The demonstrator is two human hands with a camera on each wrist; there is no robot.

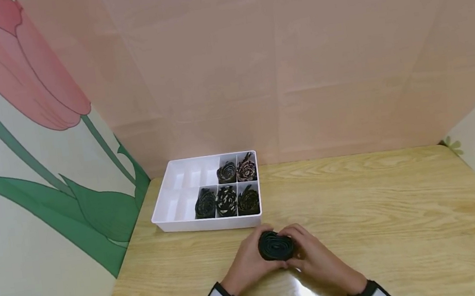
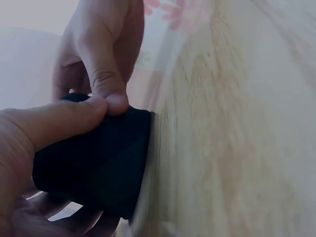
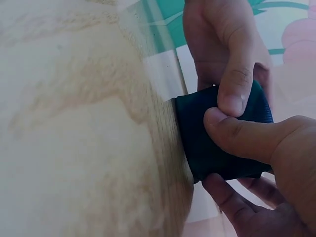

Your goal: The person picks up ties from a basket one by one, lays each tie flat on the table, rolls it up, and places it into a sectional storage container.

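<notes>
A tight roll of dark green fabric (image 1: 276, 245) stands on end, its spiral edge facing up in the head view. My left hand (image 1: 249, 260) grips it from the left, and my right hand (image 1: 316, 255) from the right. Both thumbs press its near side, their tips close together in the wrist views. Fingers curl around the roll's far side, partly hidden. In the right wrist view the fabric roll (image 3: 227, 140) shows green and navy areas, its lower edge at the wooden tabletop.
Behind my hands sits a white divided box (image 1: 208, 224). Several patterned fabric rolls, such as a black-and-white one (image 1: 227, 201), fill compartments on its right; compartments on its left hold nothing. The wooden table (image 1: 381, 210) meets a pinkish backdrop (image 1: 341, 58) at its far edge.
</notes>
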